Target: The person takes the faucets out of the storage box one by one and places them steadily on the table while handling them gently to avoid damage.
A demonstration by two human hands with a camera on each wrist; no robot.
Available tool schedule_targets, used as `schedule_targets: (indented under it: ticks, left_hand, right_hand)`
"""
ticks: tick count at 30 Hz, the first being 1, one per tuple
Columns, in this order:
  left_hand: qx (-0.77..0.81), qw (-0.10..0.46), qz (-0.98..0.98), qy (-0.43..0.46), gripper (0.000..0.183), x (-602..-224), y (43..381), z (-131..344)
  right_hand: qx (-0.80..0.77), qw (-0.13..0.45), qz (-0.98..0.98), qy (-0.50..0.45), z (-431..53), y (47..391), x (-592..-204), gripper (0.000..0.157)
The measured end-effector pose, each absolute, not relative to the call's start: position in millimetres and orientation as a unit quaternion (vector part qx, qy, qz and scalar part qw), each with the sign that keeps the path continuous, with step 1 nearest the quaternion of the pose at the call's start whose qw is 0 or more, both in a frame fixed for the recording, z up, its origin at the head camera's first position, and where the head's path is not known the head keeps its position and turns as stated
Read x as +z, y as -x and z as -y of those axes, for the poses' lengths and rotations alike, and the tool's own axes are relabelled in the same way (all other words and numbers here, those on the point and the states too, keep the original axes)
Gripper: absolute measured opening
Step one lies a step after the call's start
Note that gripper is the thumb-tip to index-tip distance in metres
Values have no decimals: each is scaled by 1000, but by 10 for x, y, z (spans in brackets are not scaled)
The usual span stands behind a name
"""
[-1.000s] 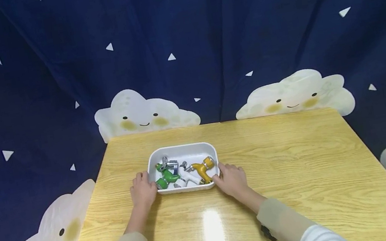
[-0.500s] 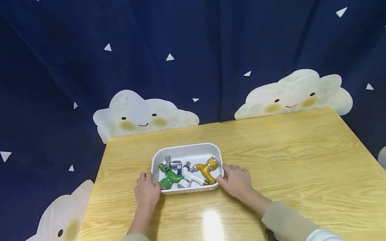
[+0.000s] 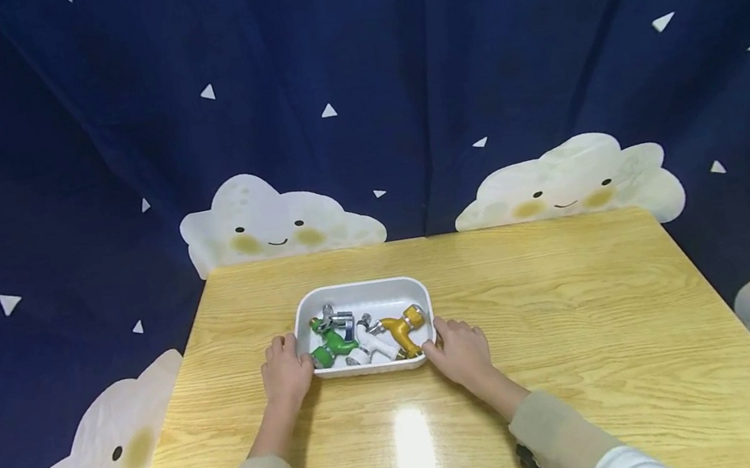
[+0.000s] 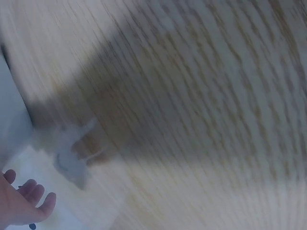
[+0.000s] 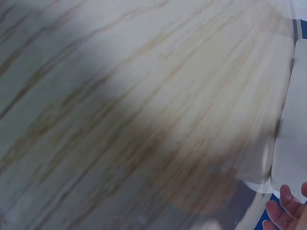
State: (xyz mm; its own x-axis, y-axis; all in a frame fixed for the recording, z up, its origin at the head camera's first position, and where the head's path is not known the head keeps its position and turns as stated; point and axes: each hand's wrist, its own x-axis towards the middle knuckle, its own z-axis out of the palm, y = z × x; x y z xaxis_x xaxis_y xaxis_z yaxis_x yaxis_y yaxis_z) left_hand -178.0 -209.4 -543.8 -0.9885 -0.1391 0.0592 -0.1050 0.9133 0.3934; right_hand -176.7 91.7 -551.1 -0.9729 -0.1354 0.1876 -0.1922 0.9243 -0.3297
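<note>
The white tray is resting left of the middle on the wooden surface, with a silver fitting, green fitting, white fitting and yellow fitting lying loose inside. The left hand and right hand are gripping its ends by the near corners. Uneven lifting would probably be tipping it, sending the fittings sliding toward the lower end.

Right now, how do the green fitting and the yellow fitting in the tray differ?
Place: the green fitting lies toward the left end of the white tray, the yellow fitting toward the right.
Pose: the green fitting's thick end points near and left; the yellow fitting's points far and right.
Shared: both have silver-coloured parts.
</note>
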Motion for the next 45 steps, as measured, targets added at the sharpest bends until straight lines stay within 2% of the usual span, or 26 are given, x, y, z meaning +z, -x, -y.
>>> schedule_targets:
  ticks: [6, 21, 41, 45]
  left_hand:
    - [-177, 30, 983, -43, 49, -5410, 1796, 2134]
    - [-125, -74, 989, 8, 74, -5248, 1998, 2261]
    - [-103, -49, 993, 9, 76, -5322, 2044, 2288]
    - [-106, -47, 993, 11, 75, -5323, 2043, 2280]
  right_hand:
    - [182, 82, 976, -84, -909, 1761, -5508, 20]
    - [180, 80, 976, -89, -905, 1742, -5493, 22]
    - [183, 91, 975, -92, -915, 1780, -5544, 31]
    - [185, 90, 975, -89, -916, 1787, -5539, 26]
